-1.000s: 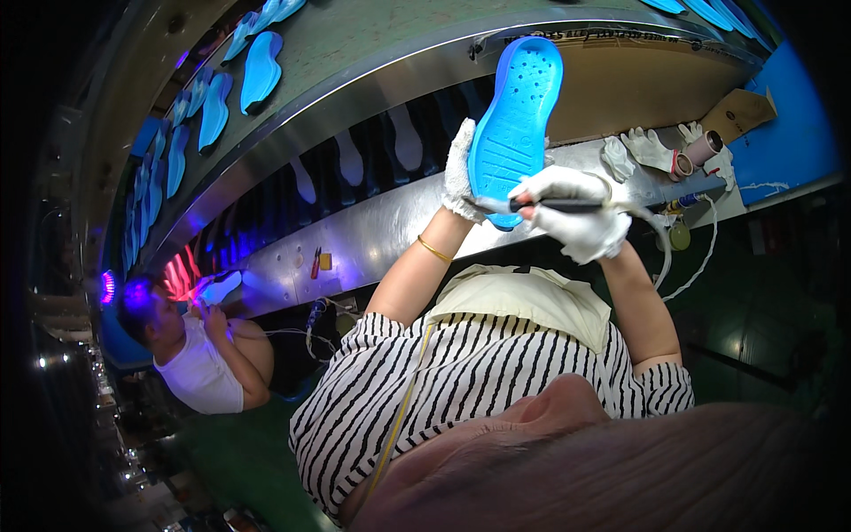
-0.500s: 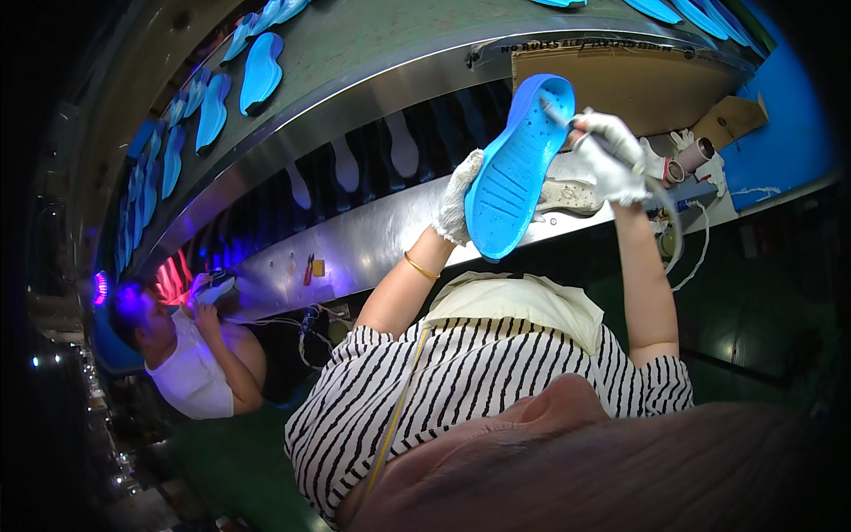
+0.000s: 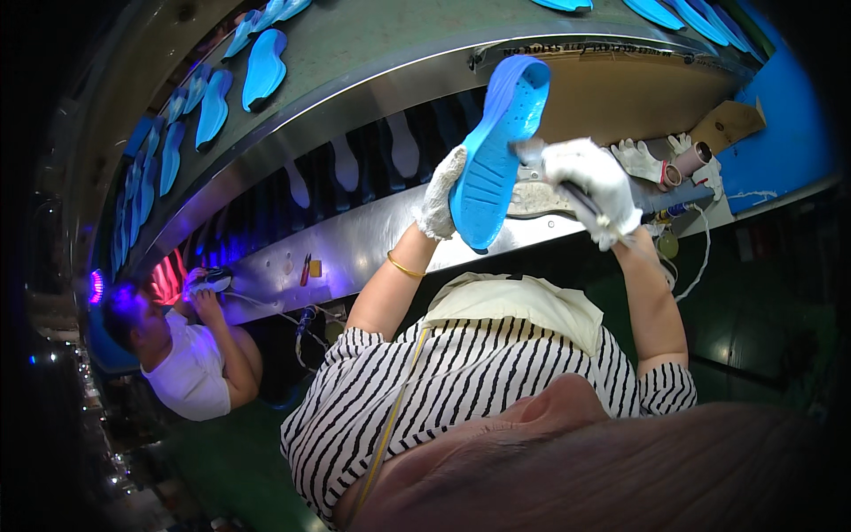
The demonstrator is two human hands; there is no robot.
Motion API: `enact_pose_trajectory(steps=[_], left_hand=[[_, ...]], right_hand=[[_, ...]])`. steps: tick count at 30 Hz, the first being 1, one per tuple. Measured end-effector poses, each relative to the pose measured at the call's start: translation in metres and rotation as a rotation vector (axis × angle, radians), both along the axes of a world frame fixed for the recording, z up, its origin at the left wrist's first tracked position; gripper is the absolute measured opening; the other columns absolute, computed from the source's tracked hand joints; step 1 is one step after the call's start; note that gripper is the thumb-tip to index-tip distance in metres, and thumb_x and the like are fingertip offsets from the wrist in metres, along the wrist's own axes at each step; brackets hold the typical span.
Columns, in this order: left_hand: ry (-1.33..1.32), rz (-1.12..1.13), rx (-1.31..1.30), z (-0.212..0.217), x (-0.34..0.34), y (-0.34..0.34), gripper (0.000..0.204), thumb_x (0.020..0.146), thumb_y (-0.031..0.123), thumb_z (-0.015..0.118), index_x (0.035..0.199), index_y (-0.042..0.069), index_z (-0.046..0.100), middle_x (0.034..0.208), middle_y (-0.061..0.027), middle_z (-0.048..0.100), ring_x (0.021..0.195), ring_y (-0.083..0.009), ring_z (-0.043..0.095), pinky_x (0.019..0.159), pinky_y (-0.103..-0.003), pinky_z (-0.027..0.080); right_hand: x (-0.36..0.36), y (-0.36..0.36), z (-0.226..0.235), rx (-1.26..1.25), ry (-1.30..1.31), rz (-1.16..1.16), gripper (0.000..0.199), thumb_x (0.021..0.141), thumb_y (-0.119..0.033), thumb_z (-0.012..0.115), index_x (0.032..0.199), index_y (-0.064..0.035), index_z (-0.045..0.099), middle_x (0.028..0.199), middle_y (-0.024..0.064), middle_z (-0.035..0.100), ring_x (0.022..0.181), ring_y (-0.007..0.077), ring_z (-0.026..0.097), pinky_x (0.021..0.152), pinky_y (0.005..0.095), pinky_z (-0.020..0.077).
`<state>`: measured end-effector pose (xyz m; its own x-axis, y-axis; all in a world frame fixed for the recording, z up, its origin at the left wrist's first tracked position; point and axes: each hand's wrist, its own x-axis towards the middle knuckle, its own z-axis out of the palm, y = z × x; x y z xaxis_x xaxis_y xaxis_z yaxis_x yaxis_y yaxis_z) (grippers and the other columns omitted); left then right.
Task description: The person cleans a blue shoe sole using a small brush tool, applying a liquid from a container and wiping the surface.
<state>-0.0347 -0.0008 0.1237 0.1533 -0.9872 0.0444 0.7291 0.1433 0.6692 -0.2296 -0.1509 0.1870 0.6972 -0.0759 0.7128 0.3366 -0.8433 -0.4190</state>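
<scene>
In my gloved left hand (image 3: 440, 197) is a blue shoe sole (image 3: 486, 177), gripped by its lower left edge and held up at a tilt, its dimpled and ridged inner side toward me. A brush (image 3: 529, 151) is in my gloved right hand (image 3: 592, 182), its dark tip at the sole's right edge near mid-length. The fingers are closed round the handle, somewhat blurred by motion. The upper part of the sole's inner side looks wet and shiny. Behind it, a pale grey sole (image 3: 539, 200) lies on the metal bench, partly hidden by the blue one.
Beyond the bench (image 3: 350, 251) runs a green conveyor (image 3: 381, 44) carrying several blue soles (image 3: 266, 69). A cardboard sheet (image 3: 620, 97), white gloves (image 3: 640, 161) and a cardboard tube (image 3: 691, 160) are on the right. A co-worker (image 3: 191, 363) sits at the left, holding a shoe part.
The blue sole has shifted left and turned slightly edge-on. My right hand has lowered and turned, bringing the brush from the sole's upper end to its right edge.
</scene>
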Motion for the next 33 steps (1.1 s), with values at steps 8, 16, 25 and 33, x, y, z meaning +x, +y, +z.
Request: enact_pose_trajectory(steps=[8,16,25,33], left_hand=[[-0.033,-0.047,-0.179,0.068,0.020,-0.017,0.087,0.088,0.068,0.038,0.141,-0.001,0.032,0.118,-0.0295,0.055,0.097,-0.0433,0.062,0.087,-0.053,0.053],[-0.288,0.576,-0.262,0.119,0.191,-0.049,0.054,0.097,0.039,0.037,0.134,0.000,0.043,0.124,-0.0219,0.055,0.109,-0.0364,0.057,0.093,-0.047,0.046],[-2.590,1.389,0.131,0.111,0.192,-0.017,0.050,0.074,0.010,0.055,0.123,0.019,0.057,0.124,-0.0078,0.056,0.116,-0.0285,0.048,0.104,-0.052,0.029],[-2.158,1.170,0.766,0.110,0.270,0.086,0.029,0.077,0.028,0.066,0.103,0.016,0.069,0.105,-0.0088,0.067,0.101,-0.0250,0.061,0.101,-0.047,0.037]], right_hand=[[-0.029,-0.001,-0.008,0.369,-0.045,-0.048,0.024,0.073,0.016,0.064,0.091,0.0008,0.065,0.093,0.0116,0.065,0.085,0.0183,0.066,0.074,0.0297,0.0548],[-0.012,0.029,-0.021,0.580,0.013,0.042,0.023,0.079,0.014,0.062,0.097,0.0008,0.064,0.094,0.0096,0.066,0.086,0.0145,0.066,0.077,0.0267,0.0547],[-0.036,0.010,-0.047,0.559,-0.040,-0.177,0.016,0.078,0.007,0.069,0.088,-0.0020,0.062,0.095,0.0085,0.063,0.080,0.0140,0.061,0.072,0.0254,0.0497],[-0.013,0.015,-0.062,0.726,0.091,-0.058,0.017,0.079,0.009,0.066,0.093,-0.0011,0.062,0.097,0.0080,0.063,0.087,0.0137,0.063,0.079,0.0260,0.0511]])
